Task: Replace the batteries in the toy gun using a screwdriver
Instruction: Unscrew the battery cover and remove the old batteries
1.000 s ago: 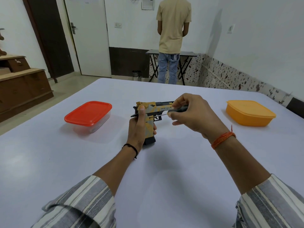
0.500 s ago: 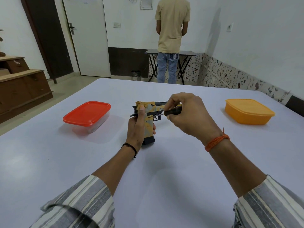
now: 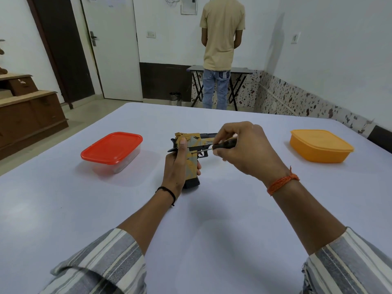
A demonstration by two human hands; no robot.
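The white table (image 3: 212, 230) holds the toy gun (image 3: 192, 145), standing on its base. The left hand (image 3: 178, 168) wraps its fingers around the grip. The right hand (image 3: 239, 149) pinches the screwdriver (image 3: 222, 143), whose tip touches the gun just past the left thumb.

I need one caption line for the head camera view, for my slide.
Left hand holds the toy gun upright on the table while the right hand sets a screwdriver to its side.
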